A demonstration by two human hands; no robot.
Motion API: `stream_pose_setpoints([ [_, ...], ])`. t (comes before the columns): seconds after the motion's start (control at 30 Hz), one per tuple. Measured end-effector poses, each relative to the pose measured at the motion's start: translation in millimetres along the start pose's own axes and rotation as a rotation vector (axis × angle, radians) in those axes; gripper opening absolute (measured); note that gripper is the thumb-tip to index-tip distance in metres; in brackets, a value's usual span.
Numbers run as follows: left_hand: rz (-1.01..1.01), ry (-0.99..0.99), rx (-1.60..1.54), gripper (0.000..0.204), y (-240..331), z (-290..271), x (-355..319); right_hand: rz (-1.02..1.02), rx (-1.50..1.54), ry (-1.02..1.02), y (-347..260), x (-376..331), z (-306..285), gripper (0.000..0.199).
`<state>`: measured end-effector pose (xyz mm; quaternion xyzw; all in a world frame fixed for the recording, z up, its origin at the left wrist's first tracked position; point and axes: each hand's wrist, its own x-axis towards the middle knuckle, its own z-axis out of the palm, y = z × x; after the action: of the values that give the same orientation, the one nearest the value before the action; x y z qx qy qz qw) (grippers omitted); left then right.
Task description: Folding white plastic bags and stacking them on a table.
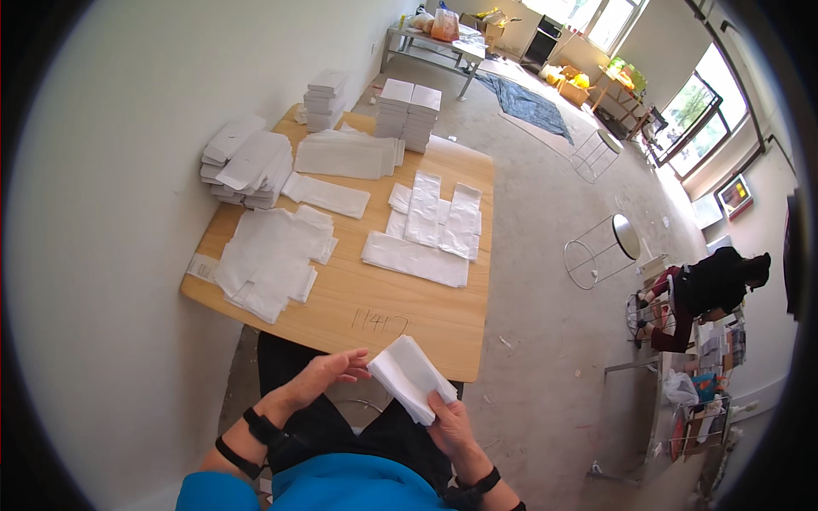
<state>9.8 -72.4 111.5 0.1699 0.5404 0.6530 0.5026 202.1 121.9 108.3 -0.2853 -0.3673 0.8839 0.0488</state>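
Observation:
A folded stack of white, thin paper-like sheets is held over my lap, just off the table's near edge. My right hand grips its lower right corner, thumb on top. Beside the stack's left edge is my left hand, its fingers stretched out and apart; whether the fingertips touch the stack I cannot tell. On the wooden table lie a spread pile of white sheets and several white folded packets. Farther back rests a long white pile of flat sleeves.
White flat boxes are heaped at the table's left, with taller box stacks at the back. A wall runs along the left. Two round stools stand on the floor to the right. Another person sits at far right.

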Motion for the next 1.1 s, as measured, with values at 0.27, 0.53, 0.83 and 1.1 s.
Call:
stream_pose_setpoints([
  [0.27,0.086,0.083,-0.539,0.05,6.0,107.5,14.0,-0.343,-0.061,0.073,6.8,3.5,42.9,0.028],
  [0.53,0.114,0.16,-0.561,0.029,36.9,112.0,7.4,-0.444,0.01,-0.039,-12.0,-8.5,56.5,0.031],
  [0.83,0.119,0.378,-0.6,0.032,35.8,116.0,5.1,-0.678,-0.525,0.21,-49.4,-13.4,42.8,0.041],
  [1.1,0.288,0.186,0.172,0.025,56.6,114.7,-32.1,-1.255,-1.18,0.279,-95.0,-26.5,93.7,0.04],
])
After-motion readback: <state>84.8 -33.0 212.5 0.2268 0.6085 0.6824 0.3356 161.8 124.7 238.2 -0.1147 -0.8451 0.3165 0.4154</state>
